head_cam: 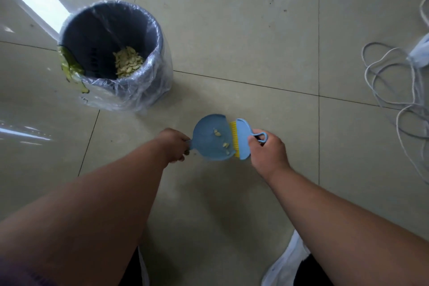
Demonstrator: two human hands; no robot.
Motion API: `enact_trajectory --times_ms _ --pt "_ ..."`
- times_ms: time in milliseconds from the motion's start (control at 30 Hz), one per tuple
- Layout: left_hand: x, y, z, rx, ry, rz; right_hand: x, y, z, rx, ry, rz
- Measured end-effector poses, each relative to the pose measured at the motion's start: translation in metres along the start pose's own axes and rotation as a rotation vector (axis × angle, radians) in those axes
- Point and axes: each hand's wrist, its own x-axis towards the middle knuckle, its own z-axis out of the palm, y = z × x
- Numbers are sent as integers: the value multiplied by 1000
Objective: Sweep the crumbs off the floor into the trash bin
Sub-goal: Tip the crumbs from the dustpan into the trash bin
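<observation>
A small blue dustpan (209,144) lies low over the tiled floor, with my left hand (175,145) gripping its short handle. Several pale yellow crumbs (221,139) rest inside the pan. My right hand (267,152) holds a blue hand brush (243,138) by its looped handle; its yellow bristles press against the pan's open right edge. A dark grey trash bin (154,37) lined with a clear plastic bag stands up and to the left, with a heap of the same crumbs at its bottom.
A tangle of white cable (390,86) lies on the floor at the right edge. Yellow-green tape (69,65) sticks to the bin's left rim. My white shoe (285,262) shows at the bottom. Beige floor tiles (243,30) surround the bin.
</observation>
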Motion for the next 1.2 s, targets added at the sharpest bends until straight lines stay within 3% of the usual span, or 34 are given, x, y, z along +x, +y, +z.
enact_trajectory --times_ms 267,467,767,833,1033,1200 --pt "-61 76 -90 -29 -36 135 18 -97 -60 233 123 -81" --pt "-114 113 -185 -17 54 187 12 -199 -79 385 163 -155" --pt "-148 75 -300 -91 347 188 -9 -301 -26 530 -56 -233" --pt "-147 62 -313 -23 396 160 -12 -309 -2 510 -108 -242" --pt "-133 43 -333 617 663 178 -24 -315 65 333 -241 -286" --pt "-117 46 -332 664 643 182 -28 -314 97 219 -251 -326"
